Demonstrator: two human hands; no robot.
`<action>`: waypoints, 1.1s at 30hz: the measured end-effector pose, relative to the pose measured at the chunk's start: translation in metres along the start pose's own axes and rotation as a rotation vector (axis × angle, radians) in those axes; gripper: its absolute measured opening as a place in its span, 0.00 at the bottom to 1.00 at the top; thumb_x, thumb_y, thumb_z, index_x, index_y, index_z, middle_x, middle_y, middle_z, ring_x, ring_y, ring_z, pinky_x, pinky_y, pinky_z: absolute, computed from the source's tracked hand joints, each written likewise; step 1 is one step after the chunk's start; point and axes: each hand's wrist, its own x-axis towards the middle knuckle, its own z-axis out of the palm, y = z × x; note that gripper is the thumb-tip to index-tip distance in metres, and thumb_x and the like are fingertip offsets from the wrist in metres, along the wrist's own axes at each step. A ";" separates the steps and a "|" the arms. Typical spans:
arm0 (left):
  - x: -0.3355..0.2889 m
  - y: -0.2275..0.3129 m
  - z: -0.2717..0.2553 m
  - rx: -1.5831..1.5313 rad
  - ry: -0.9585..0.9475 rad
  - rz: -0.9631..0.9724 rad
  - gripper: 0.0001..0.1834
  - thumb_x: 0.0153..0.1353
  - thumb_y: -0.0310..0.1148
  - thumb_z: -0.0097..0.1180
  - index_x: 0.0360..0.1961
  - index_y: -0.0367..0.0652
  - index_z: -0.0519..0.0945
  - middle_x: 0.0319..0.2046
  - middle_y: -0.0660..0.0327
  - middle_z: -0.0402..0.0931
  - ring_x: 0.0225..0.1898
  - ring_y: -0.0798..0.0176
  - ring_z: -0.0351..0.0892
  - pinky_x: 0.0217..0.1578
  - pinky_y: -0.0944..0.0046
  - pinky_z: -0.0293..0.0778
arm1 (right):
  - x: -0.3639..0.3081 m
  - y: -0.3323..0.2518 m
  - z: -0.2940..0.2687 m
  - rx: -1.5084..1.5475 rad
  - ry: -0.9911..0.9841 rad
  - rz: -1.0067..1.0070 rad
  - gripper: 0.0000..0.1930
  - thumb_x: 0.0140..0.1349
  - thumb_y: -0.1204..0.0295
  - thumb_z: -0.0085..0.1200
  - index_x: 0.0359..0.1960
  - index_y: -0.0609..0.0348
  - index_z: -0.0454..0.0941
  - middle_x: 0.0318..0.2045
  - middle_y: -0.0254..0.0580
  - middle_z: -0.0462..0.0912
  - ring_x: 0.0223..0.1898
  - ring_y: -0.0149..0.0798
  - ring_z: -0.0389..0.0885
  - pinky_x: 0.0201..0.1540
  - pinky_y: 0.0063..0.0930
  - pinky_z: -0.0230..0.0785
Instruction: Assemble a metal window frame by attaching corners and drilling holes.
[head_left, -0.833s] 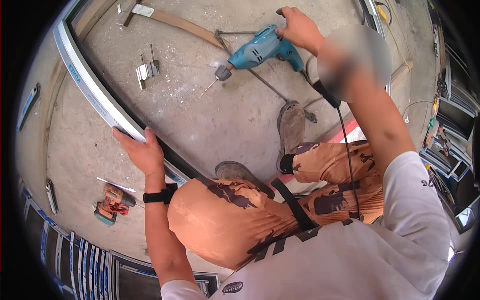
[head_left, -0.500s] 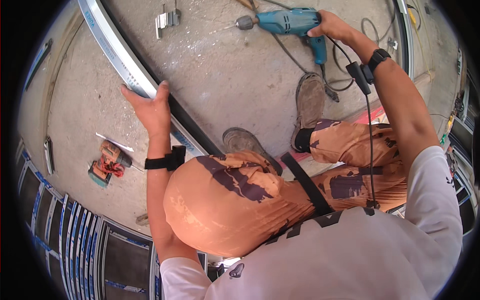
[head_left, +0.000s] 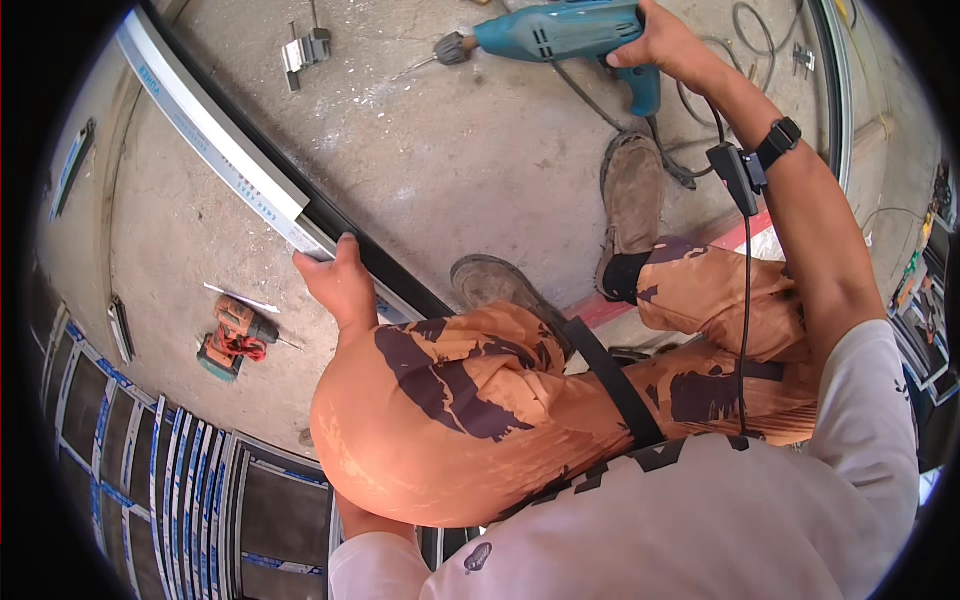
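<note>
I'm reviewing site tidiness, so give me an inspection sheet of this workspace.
Surface: concrete floor, scattered with white flecks.
Job's things: blue-green drill, its bit pointing left; frame, with a pale outer side and a black inner edge.
Clutter: cordless drill on the floor, left of the frame; metal bracket on its other side.
Hands: right hand around the blue-green drill's rear; left hand gripping the frame.
Cables: dark cord on the floor beside the right shoe; thin cable hanging from the right wrist unit.
Surroundings: stacked frames at lower left.
</note>
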 end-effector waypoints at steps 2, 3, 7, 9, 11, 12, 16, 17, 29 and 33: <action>0.003 0.000 0.002 -0.044 -0.002 -0.041 0.21 0.51 0.26 0.62 0.46 0.32 0.71 0.38 0.57 0.75 0.37 0.64 0.74 0.44 0.65 0.70 | 0.001 0.001 0.003 -0.020 0.066 0.003 0.31 0.40 0.81 0.64 0.52 0.64 0.74 0.39 0.41 0.82 0.39 0.33 0.79 0.43 0.27 0.74; 0.002 0.002 0.003 -0.090 0.001 -0.036 0.22 0.50 0.25 0.62 0.46 0.32 0.71 0.38 0.57 0.75 0.37 0.64 0.74 0.44 0.65 0.70 | 0.000 -0.001 0.005 -0.016 0.066 0.004 0.31 0.40 0.81 0.64 0.52 0.64 0.74 0.39 0.41 0.82 0.39 0.33 0.79 0.43 0.27 0.74; -0.001 0.012 0.008 -0.165 -0.022 -0.058 0.23 0.49 0.23 0.62 0.48 0.32 0.71 0.39 0.58 0.75 0.38 0.63 0.74 0.45 0.65 0.69 | 0.002 0.041 -0.003 0.127 -0.081 0.117 0.32 0.49 0.67 0.66 0.56 0.64 0.70 0.43 0.43 0.79 0.43 0.35 0.78 0.48 0.30 0.73; 0.002 0.007 0.008 -0.139 -0.020 -0.040 0.23 0.49 0.23 0.61 0.47 0.32 0.71 0.39 0.57 0.75 0.38 0.63 0.75 0.45 0.65 0.69 | 0.003 0.053 0.003 0.144 -0.167 0.156 0.38 0.50 0.58 0.68 0.60 0.63 0.66 0.46 0.41 0.76 0.47 0.34 0.75 0.50 0.30 0.71; 0.003 0.004 0.009 -0.115 -0.024 -0.025 0.23 0.49 0.22 0.61 0.47 0.32 0.71 0.39 0.57 0.76 0.38 0.63 0.75 0.45 0.65 0.69 | 0.001 0.057 0.008 0.314 -0.151 0.224 0.36 0.50 0.57 0.67 0.59 0.61 0.68 0.47 0.42 0.77 0.47 0.34 0.76 0.49 0.32 0.73; 0.005 0.007 0.005 -0.114 -0.043 -0.043 0.25 0.48 0.23 0.60 0.49 0.30 0.69 0.41 0.54 0.75 0.40 0.60 0.75 0.47 0.64 0.69 | 0.001 0.051 0.017 0.323 -0.160 0.229 0.36 0.50 0.57 0.67 0.59 0.61 0.68 0.47 0.42 0.77 0.47 0.34 0.76 0.49 0.32 0.73; 0.013 0.011 -0.002 -0.077 -0.035 -0.007 0.25 0.48 0.23 0.59 0.48 0.27 0.69 0.41 0.51 0.75 0.40 0.59 0.75 0.48 0.64 0.70 | 0.016 0.038 0.028 0.702 -0.341 0.454 0.28 0.53 0.64 0.65 0.54 0.63 0.71 0.41 0.47 0.81 0.41 0.38 0.81 0.44 0.33 0.77; 0.016 0.017 0.000 -0.090 -0.033 0.002 0.22 0.48 0.23 0.59 0.46 0.27 0.71 0.39 0.52 0.76 0.38 0.60 0.76 0.46 0.64 0.71 | 0.020 0.040 0.028 0.948 -0.445 0.549 0.23 0.56 0.69 0.63 0.51 0.68 0.73 0.40 0.50 0.82 0.40 0.42 0.83 0.45 0.34 0.78; 0.022 0.024 0.006 -0.141 -0.069 -0.017 0.23 0.50 0.20 0.56 0.50 0.29 0.71 0.43 0.55 0.76 0.41 0.61 0.75 0.48 0.64 0.69 | -0.015 0.036 0.039 0.931 -0.465 0.318 0.29 0.54 0.73 0.64 0.56 0.68 0.67 0.42 0.48 0.80 0.41 0.40 0.82 0.46 0.36 0.79; 0.023 0.022 0.002 -0.130 -0.067 -0.041 0.25 0.52 0.20 0.55 0.54 0.29 0.69 0.47 0.54 0.75 0.44 0.60 0.73 0.50 0.63 0.68 | -0.010 0.015 0.059 0.952 -0.555 0.255 0.31 0.50 0.76 0.66 0.57 0.65 0.66 0.40 0.45 0.79 0.39 0.36 0.81 0.47 0.32 0.77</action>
